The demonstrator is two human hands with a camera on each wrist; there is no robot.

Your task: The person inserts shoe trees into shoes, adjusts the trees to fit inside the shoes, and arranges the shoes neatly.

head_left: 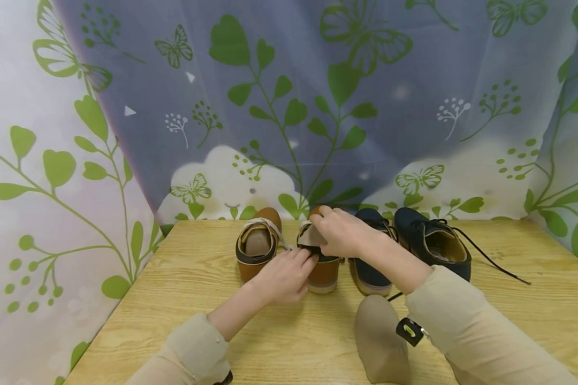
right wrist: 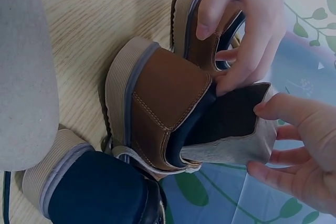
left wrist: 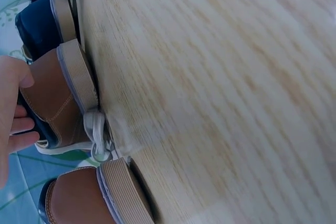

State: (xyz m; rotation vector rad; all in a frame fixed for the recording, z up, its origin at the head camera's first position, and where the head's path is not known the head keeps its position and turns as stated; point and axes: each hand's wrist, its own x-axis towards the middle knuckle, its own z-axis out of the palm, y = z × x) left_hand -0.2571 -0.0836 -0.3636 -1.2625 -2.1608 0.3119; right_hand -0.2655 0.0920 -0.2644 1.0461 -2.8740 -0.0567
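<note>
1. Leave loose beige insole on the bench.
2. With grey insole pinched in right hand, partly inside brown shoe, slide it straight, uncreased.
3. Steady collar with left hand, loosely touching it.

2 brown shoes, 2 navy shoes, 1 left hand, 1 right hand, at least 2 inserts

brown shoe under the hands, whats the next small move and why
Probably ease the insole further down into the brown shoe: the right hand pinches its end, which sticks up out of the opening, while the other brown shoe has one lying inside. The left hand is at the heel collar.
</note>
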